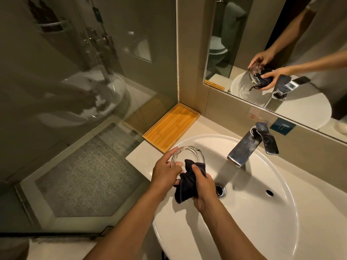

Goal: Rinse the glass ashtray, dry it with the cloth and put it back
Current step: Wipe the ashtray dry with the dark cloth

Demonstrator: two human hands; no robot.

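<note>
The round clear glass ashtray (pixel 187 155) is held tilted over the left rim of the white sink (pixel 262 212). My left hand (pixel 165 171) grips its near left edge, thumb on the rim. A dark cloth (pixel 187 182) is bunched in my right hand (pixel 203 188), and its upper end presses against the ashtray's lower right edge. The cloth's tail hangs down between my two hands. The mirror shows the same grip from the other side.
A chrome tap (pixel 251 143) stands behind the basin, with no water running. A bamboo tray (pixel 170 126) lies in the counter's back left corner. The drain (pixel 219 190) sits just right of my right hand. A glass shower wall (pixel 84 81) stands to the left.
</note>
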